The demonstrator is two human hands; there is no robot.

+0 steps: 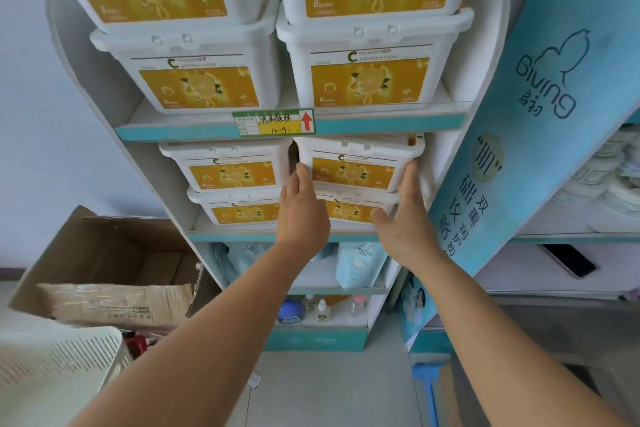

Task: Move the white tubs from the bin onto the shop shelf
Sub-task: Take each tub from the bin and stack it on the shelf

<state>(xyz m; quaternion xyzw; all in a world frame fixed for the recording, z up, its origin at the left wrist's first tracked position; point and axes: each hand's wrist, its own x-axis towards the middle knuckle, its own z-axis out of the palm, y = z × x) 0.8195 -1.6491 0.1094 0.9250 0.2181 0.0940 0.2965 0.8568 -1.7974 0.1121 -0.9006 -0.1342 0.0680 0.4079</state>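
A white tub with a yellow label (353, 166) sits on top of another tub (349, 210) at the right of the middle shop shelf (242, 237). My left hand (301, 208) presses flat against its left side and my right hand (408, 211) against its right side, fingers straight. Two more tubs (228, 170) are stacked to its left. Several tubs (367, 73) fill the shelf above. The white slatted bin (59, 367) is at the lower left; its inside is hidden.
An open cardboard box (114, 274) stands on the floor left of the shelf. A blue "Giving" sign panel (540, 114) leans at the right. Bottles (322, 310) and a pouch (356, 263) fill the lower shelves. A blue broom (427, 381) is on the floor.
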